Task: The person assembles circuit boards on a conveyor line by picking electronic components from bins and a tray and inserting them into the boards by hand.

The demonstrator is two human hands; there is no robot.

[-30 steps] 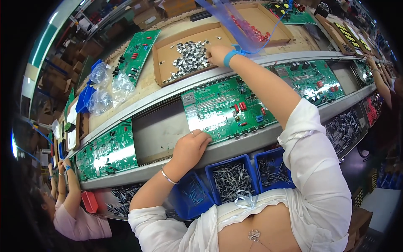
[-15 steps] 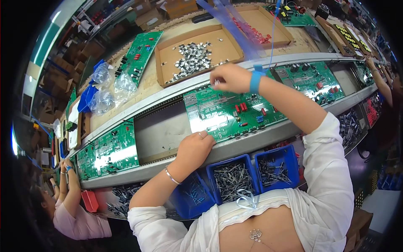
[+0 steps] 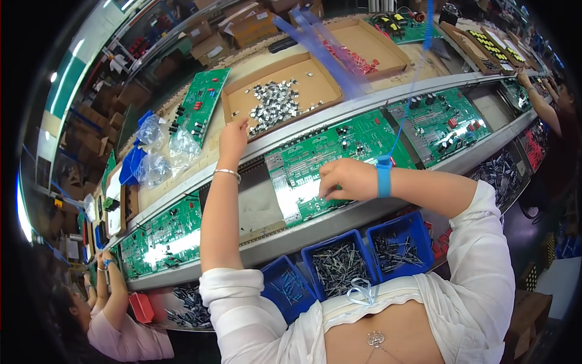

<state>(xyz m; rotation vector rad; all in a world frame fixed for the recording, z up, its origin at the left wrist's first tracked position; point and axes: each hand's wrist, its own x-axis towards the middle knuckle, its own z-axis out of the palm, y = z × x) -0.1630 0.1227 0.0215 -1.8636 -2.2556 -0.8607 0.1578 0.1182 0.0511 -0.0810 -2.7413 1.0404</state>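
While the green circuit board (image 3: 315,155) is lying between a cardboard tray (image 3: 315,70) and blue bins (image 3: 406,225), it is looking stiff but fragile, best held by its edges. Fingers curled, the right hand (image 3: 348,181) is blocking part of the board and the left hand (image 3: 233,142) is hovering off its far left corner; whether either is pinching anything is unclear.

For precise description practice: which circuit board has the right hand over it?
The board directly behind the blue bins; unlike the others, it is partly covered by the right hand.
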